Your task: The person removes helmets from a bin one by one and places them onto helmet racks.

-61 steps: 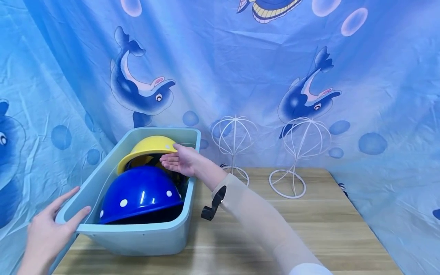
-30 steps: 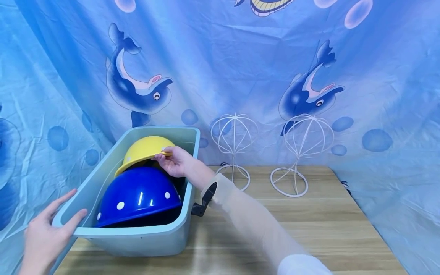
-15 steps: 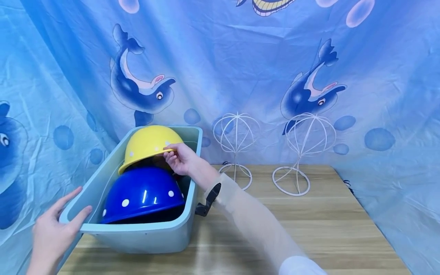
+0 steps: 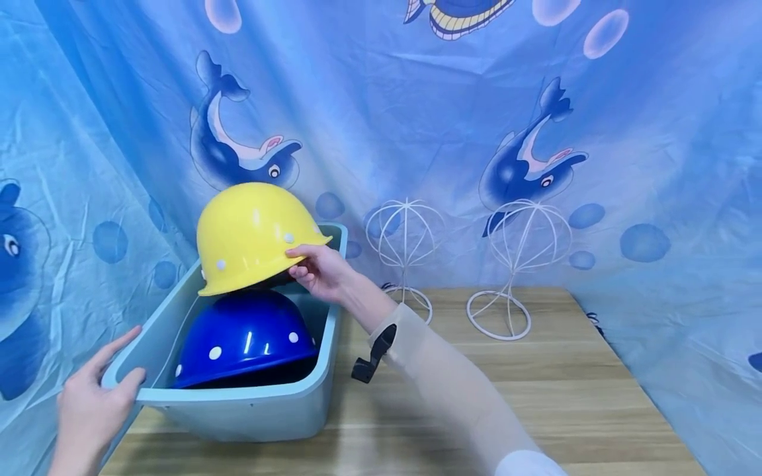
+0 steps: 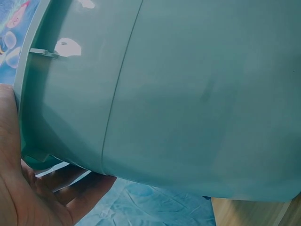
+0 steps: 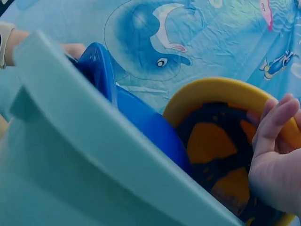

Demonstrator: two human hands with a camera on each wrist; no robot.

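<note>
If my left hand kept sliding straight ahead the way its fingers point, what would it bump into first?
The left hand already grips the near corner of the teal bin, fingers pointing along the rim into it. Going on, it would probably meet the blue helmet first, though depth is uncertain.

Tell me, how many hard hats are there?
2: a yellow plastic hard hat held above the pale teal plastic bin by the right hand, and a blue one inside. Others may hide beneath.
</note>
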